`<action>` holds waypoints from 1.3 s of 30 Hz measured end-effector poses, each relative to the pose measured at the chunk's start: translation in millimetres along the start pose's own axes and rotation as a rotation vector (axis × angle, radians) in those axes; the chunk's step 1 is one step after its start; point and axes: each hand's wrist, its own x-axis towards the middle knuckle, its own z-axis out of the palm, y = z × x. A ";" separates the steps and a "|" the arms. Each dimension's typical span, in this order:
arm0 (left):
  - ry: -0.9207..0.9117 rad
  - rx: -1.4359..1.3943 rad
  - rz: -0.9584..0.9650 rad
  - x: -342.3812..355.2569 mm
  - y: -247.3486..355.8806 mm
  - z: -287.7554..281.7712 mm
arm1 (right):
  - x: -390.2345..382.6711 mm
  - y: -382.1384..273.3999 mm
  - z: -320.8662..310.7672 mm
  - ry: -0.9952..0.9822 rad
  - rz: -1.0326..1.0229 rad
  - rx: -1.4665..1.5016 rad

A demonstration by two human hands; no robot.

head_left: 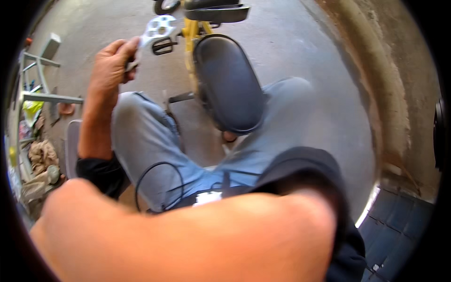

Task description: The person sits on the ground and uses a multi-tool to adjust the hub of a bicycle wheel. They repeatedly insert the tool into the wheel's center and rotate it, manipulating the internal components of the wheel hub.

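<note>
Right arm (pixel 202 235) nearest; right hand unseen, can't tell grip; left hand (pixel 112 61) closed on metal tool (pixel 159 27); bike (pixel 228 87) well inside floor's (pixel 324 127) right edge

Head-worn fisheye looks down over the lap (pixel 199 180)

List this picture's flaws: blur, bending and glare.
Head view: the bare foreground arm is blurred, and the silver tool in the left hand looks slightly soft; head view: the wall at right bows with the fisheye; head view: a white sliver beside the dark tiles looks washed out.
</note>
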 end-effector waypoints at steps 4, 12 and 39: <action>-0.121 -0.091 0.047 -6.1 7.3 27.6 | 7.5 -28.9 -14.4 -0.059 -0.013 -0.115; -0.097 -0.099 0.002 -25.4 6.5 7.5 | 11.1 -49.8 -19.1 -0.027 -0.059 -0.106; -0.166 -0.264 0.097 -95.5 -20.0 72.3 | -95.7 22.1 22.3 0.497 1.275 0.372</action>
